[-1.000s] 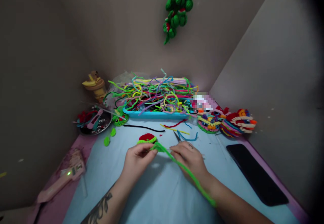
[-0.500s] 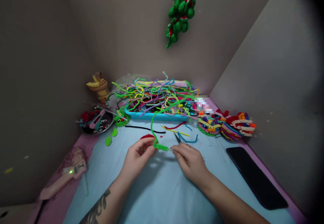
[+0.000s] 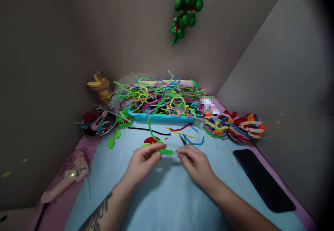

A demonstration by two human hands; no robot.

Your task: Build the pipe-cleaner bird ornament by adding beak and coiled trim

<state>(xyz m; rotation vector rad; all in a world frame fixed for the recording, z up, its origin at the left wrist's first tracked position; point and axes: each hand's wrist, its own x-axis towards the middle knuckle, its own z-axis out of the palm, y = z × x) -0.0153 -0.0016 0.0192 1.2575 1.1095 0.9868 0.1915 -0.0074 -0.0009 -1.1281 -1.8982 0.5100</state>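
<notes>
Risk noted: the loose green strand (image 3: pixel 150 124), rising toward eleven o'clock across the blue tray (image 3: pixel 169 119), could snag; a slack pinch could let the green coil (image 3: pixel 166 152) unwind. My left hand (image 3: pixel 143 163) pinches the coil's nine-o'clock end; my right hand (image 3: pixel 195 161) grips a thin pale rod (image 3: pixel 175 153). Coil lies at my left's two o'clock, my right's ten.

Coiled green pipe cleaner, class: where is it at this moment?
In the head view, the coiled green pipe cleaner is just below the centre, between the left hand and the right hand, nearer than the blue tray.
</notes>
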